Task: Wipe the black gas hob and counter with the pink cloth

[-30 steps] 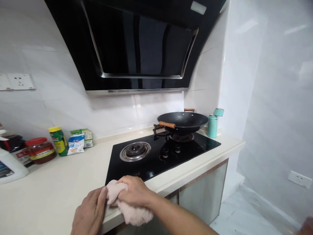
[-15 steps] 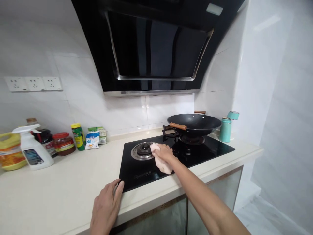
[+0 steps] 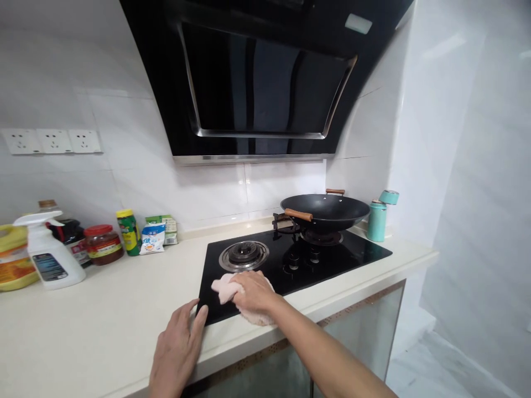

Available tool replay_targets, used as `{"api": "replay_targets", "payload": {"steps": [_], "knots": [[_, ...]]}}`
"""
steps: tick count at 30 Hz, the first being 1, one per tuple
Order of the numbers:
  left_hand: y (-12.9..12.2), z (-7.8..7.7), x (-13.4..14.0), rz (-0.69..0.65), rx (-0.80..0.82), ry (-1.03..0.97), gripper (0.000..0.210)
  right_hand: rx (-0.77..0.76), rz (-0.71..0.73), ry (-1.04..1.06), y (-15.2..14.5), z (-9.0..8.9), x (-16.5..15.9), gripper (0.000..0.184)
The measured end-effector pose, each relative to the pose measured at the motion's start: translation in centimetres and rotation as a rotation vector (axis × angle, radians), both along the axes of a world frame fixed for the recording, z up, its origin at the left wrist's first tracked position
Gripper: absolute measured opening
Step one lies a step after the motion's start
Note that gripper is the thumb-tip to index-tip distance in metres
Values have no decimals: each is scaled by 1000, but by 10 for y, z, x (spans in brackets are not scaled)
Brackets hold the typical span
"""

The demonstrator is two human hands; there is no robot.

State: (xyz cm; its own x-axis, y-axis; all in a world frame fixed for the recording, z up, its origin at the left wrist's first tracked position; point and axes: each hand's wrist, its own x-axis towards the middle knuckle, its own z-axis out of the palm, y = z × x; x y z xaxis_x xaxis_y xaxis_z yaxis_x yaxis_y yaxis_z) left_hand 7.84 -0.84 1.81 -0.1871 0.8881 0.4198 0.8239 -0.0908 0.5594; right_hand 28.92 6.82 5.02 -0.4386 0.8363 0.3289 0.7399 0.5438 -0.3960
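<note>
My right hand point(image 3: 254, 292) is closed on a pale pink cloth point(image 3: 227, 288), pressing it on the black glass of the gas stove point(image 3: 286, 284) near its front left corner. Part of the cloth hangs toward the counter edge below the hand. My left hand point(image 3: 178, 342) lies on the counter at the stove's left corner, thumb and fingers apart, holding nothing. Just behind the cloth is the bare left burner point(image 3: 244, 255). A black wok point(image 3: 326, 213) with wooden handles sits over the right burner, and two control knobs point(image 3: 293, 261) stand between the burners.
Along the left wall side stand a white spray bottle point(image 3: 52, 254), a yellow jug point(image 3: 15, 260), a red-lidded jar point(image 3: 103, 244), a green shaker point(image 3: 129, 232) and seasoning packets point(image 3: 153, 237). A teal flask point(image 3: 376, 221) is right of the wok. A black range hood point(image 3: 257, 83) overhangs the stove.
My right hand has moved the cloth from beside the left burner toward the front left of the stove. The left hand stays at the corner. The view has shifted slightly.
</note>
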Motion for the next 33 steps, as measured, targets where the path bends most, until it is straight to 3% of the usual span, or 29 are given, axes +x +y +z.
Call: {"api": "replay_targets", "payload": {"steps": [4, 8, 12, 15, 19, 21, 24, 29, 33], "knots": [[0, -3, -3, -1, -11, -40, 63, -12, 143, 85, -32, -6, -18, 35], [0, -9, -8, -1, 16, -165, 62, -122, 236, 190, -59, -12, -29, 35], [-1, -13, -10, -12, 58, -263, 61, -233, 274, 436, -51, -10, -22, 31], [-3, -13, -8, -15, 31, -279, 63, -241, 173, 560, -18, -4, -2, 28], [-5, -11, -6, 14, -11, -270, 63, -159, 0, 517, 27, -5, 41, 20], [-7, -11, -5, -3, -14, -258, 63, -130, -83, 520, 36, -12, 66, 26], [-6, -12, -5, -28, -15, -205, 62, -69, -159, 527, 32, -23, 102, 35], [6, -6, 4, -77, 81, -101, 56, 100, -228, 467, 11, -37, 163, 29], [19, 21, 49, -223, 71, -9, 57, 295, -542, 291, 9, -49, 207, 33]]}}
